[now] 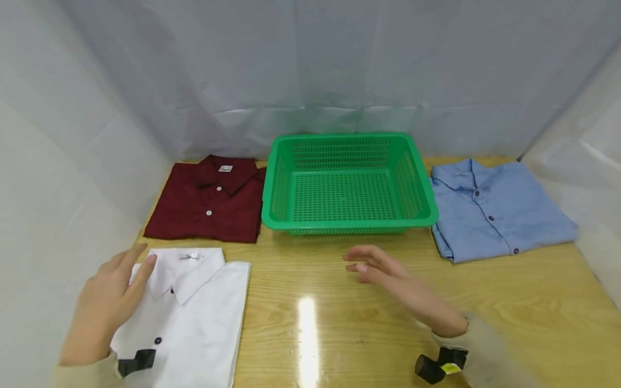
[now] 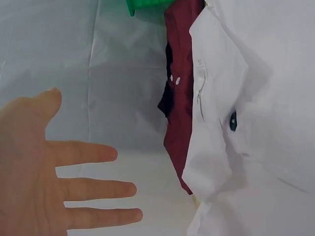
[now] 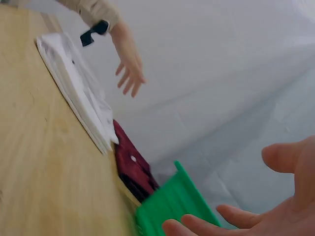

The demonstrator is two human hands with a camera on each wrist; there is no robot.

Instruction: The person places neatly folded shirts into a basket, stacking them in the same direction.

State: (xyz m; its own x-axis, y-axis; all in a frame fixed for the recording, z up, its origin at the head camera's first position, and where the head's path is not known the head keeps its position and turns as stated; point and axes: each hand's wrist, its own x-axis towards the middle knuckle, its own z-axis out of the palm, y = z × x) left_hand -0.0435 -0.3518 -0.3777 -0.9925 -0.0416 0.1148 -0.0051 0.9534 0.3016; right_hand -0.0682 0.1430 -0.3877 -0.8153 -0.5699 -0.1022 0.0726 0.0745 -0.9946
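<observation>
My left hand (image 1: 109,293) hovers over the left edge of a folded white shirt (image 1: 194,323), near its collar. In the left wrist view its fingers are spread and straight, with nothing held. My right hand (image 1: 393,280) is above the bare wood in front of the green basket (image 1: 349,223), fingers extended and lightly bent, holding nothing. A folded dark red shirt (image 1: 206,202) lies left of the basket, beyond the white one. To the basket's right is a folded light blue shirt (image 1: 502,210) with dark buttons.
The wooden table (image 1: 339,323) carries all the shirts and the basket. Pale sheeting (image 1: 291,64) hangs behind it and along both sides. The basket has nothing in it, and its wall adjoins the red shirt on the left and the blue shirt on the right.
</observation>
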